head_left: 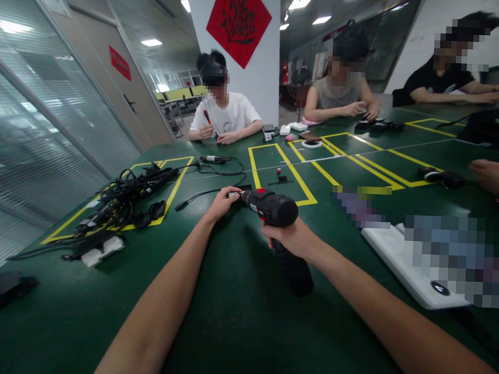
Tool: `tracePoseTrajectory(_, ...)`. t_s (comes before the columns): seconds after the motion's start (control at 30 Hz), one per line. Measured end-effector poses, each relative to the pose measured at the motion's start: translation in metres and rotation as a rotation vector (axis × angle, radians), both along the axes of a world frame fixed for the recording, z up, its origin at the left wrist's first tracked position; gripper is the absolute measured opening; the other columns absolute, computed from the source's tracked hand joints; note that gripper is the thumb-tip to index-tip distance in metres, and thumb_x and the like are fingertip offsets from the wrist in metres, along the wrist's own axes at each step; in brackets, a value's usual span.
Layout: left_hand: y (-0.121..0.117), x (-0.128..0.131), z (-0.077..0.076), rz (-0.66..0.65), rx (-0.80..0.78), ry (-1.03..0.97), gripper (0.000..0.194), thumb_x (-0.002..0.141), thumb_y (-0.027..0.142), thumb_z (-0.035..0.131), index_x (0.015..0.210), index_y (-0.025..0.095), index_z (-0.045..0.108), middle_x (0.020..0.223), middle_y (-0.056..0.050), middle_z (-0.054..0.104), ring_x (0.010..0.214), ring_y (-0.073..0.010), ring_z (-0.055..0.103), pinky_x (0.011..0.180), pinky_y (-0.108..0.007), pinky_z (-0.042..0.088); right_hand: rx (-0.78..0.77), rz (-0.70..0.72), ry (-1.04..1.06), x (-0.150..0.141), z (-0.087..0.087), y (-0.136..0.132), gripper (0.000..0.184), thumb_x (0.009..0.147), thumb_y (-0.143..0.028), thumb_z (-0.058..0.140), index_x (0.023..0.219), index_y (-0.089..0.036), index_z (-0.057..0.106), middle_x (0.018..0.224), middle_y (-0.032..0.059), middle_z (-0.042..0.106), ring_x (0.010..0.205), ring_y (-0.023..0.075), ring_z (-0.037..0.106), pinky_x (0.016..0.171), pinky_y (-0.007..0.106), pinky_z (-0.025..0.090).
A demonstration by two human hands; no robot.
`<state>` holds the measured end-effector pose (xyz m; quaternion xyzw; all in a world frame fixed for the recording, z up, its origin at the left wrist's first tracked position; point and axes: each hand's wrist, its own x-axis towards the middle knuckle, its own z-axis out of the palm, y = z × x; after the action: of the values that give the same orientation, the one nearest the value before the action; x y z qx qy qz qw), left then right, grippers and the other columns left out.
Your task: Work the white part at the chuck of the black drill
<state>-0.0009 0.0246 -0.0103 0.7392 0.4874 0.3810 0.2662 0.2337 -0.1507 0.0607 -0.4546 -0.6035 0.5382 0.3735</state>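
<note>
My right hand point(286, 237) is wrapped round the handle of a black and red cordless drill point(273, 207), whose body points away and to the left. At the drill's tip my left hand point(226, 201) pinches a small dark piece with a pale part point(234, 194); its kind is mostly hidden by the fingers. The drill's front end meets this piece or lies very close to it. A thin black cable point(199, 195) runs from beside my left hand to a plug point(181, 206) on the green table point(228, 296).
Tangled black cables and adapters point(125, 201) lie at the left. Small black parts point(280, 180) sit beyond the drill, inside yellow tape point(295, 172). A white device point(407, 265) is at the right. People sit across the table, one holding a screwdriver point(207, 118); another person's hand point(496, 174) shows at right.
</note>
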Motion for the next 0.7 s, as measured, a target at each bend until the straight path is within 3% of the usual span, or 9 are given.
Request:
tracePoseTrajectory(0.17, -0.0004, 0.0001, 0.0005, 0.020, -0.002, 0.013, 0.028, 0.080, 0.034, 0.059, 0.102, 0.022, 0.070, 0.112, -0.006, 0.068, 0.110, -0.0239, 0.058, 0.105, -0.039, 0.041, 0.021, 0.063, 0.007, 0.0034, -0.0013, 0.0009, 0.010, 0.078, -0.026, 0.065, 0.078, -0.017, 0.063, 0.059, 0.0013, 0.061, 0.058, 0.0166, 0.059, 0.063, 0.032, 0.045)
tracePoseTrajectory(0.33, -0.0012, 0.0006, 0.0019, -0.002, 0.009, 0.015, 0.028, 0.080, 0.034, 0.059, 0.103, 0.020, 0.070, 0.111, -0.007, 0.068, 0.111, -0.0239, 0.058, 0.106, -0.039, 0.039, -0.094, 0.151, 0.172, 0.0020, 0.0050, -0.0011, 0.023, 0.072, -0.029, 0.074, 0.087, -0.016, 0.062, 0.071, 0.0013, 0.062, 0.056, 0.0159, 0.061, 0.059, 0.031, 0.048)
tracePoseTrajectory(0.53, -0.0051, 0.0022, 0.0053, 0.021, -0.008, 0.010, 0.030, 0.080, 0.033, 0.058, 0.104, 0.020, 0.070, 0.113, -0.008, 0.067, 0.110, -0.0246, 0.058, 0.105, -0.041, 0.040, -0.109, 0.067, 0.146, 0.0002, 0.0043, -0.0012, 0.016, 0.071, -0.017, 0.064, 0.087, -0.016, 0.060, 0.055, -0.0023, 0.057, 0.045, 0.0156, 0.057, 0.049, 0.028, 0.042)
tracePoseTrajectory(0.7, -0.0037, 0.0013, 0.0045, 0.010, 0.011, 0.018, 0.029, 0.080, 0.034, 0.059, 0.103, 0.020, 0.070, 0.111, -0.007, 0.068, 0.110, -0.0244, 0.057, 0.105, -0.040, 0.040, -0.122, 0.065, 0.138, -0.0009, 0.0022, -0.0005, 0.011, 0.070, -0.014, 0.061, 0.080, -0.017, 0.058, 0.053, -0.0020, 0.057, 0.046, 0.0156, 0.057, 0.050, 0.027, 0.042)
